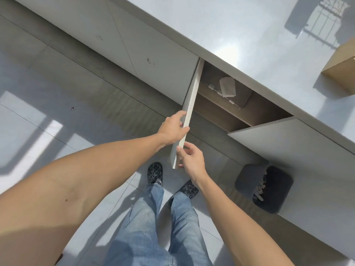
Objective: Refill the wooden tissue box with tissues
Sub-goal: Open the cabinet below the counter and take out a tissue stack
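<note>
A wooden tissue box [341, 69] stands on the grey counter [240, 29] at the far right, partly cut off by the frame. Below the counter a cabinet stands with both doors swung out. My left hand [172, 128] grips the top edge of the left cabinet door [189, 110]. My right hand [189, 159] pinches the same door's edge lower down, near its corner. Inside the cabinet a clear plastic bin [230, 93] holds a pack of tissues [227, 87] on the upper shelf.
The right cabinet door [288, 139] juts out toward me. A dark waste bin [265, 187] with scraps stands on the tiled floor below it. My feet are just in front of the cabinet. Closed cabinet fronts [134, 45] run along to the left.
</note>
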